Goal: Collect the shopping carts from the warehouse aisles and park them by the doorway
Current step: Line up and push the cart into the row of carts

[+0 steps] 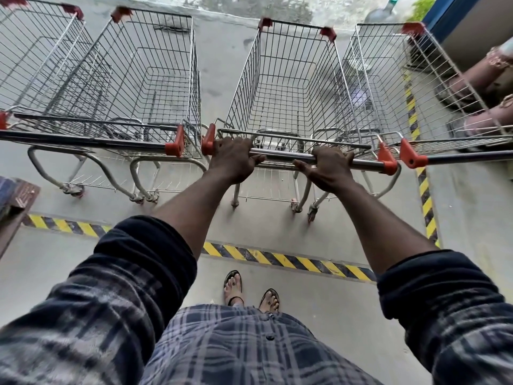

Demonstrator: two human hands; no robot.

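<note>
I read this as parking step. L hand [234, 158] + R hand [329, 169] wrapped round handle [288, 157] of middle cart [288, 107], btwn left cart [166, 87] & right cart [388, 87]. Next: nudge fwd level w/ row, let go.

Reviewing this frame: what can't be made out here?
Head view only:
1. Leftmost cart: cut off by the left edge.
2. Rightmost cart's handle: runs off the right edge.
3. Bottle at top: blurred, label unreadable.
4. Fingertips of left hand and right hand: curled behind the held cart's handle.
</note>
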